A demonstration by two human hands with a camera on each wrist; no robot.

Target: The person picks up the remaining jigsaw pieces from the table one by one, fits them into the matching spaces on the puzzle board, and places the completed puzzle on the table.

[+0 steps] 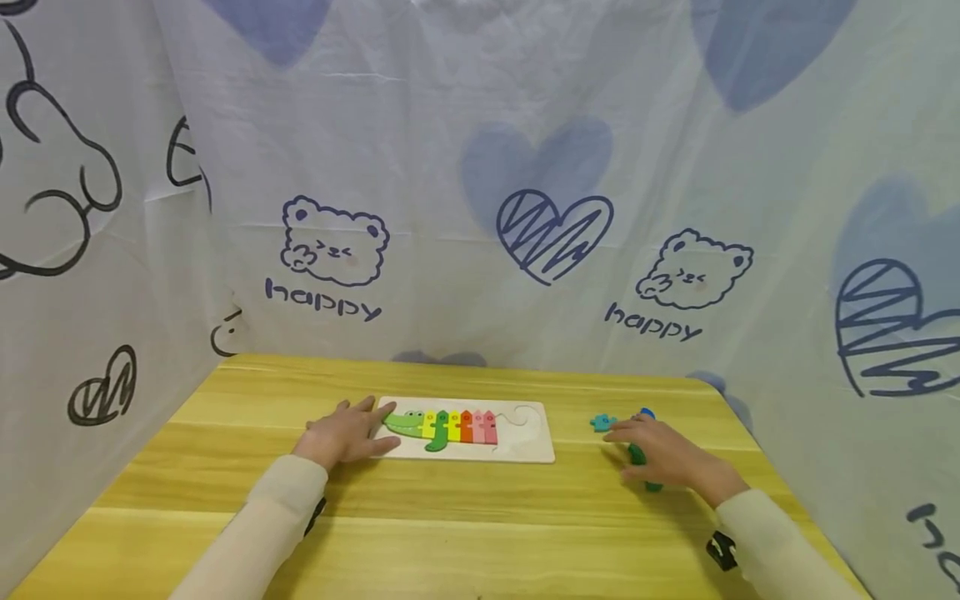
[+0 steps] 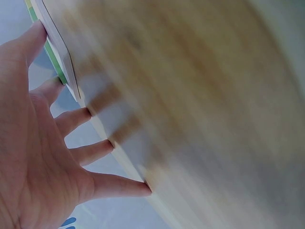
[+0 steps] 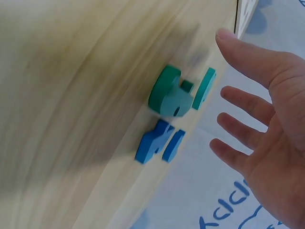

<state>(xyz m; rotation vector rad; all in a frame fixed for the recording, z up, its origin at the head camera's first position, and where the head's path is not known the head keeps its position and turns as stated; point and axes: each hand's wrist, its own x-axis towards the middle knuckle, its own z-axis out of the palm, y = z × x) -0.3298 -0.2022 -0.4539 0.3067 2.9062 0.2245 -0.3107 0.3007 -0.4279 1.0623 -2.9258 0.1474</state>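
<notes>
A white wooden puzzle board [image 1: 525, 448] lies on the table, with a green crocodile head [image 1: 405, 426] and yellow, green, orange and pink body pieces set in it. My left hand [image 1: 345, 435] is spread at the board's left end; in the left wrist view its thumb and index finger touch the board's edge and the other fingertips rest on the table. Over the loose puzzle pieces hovers my right hand [image 1: 663, 452], fingers extended and holding nothing. The right wrist view shows a green piece [image 3: 163, 91], a teal piece [image 3: 204, 89] and two blue pieces [image 3: 153, 141].
The yellow wood-grain table [image 1: 480, 525] carries the board and pieces. A white curtain [image 1: 442, 150] printed with bears and hearts hangs behind the table and at both sides. At the board's right end, a thin curled tail outline [image 1: 531, 408] is visible.
</notes>
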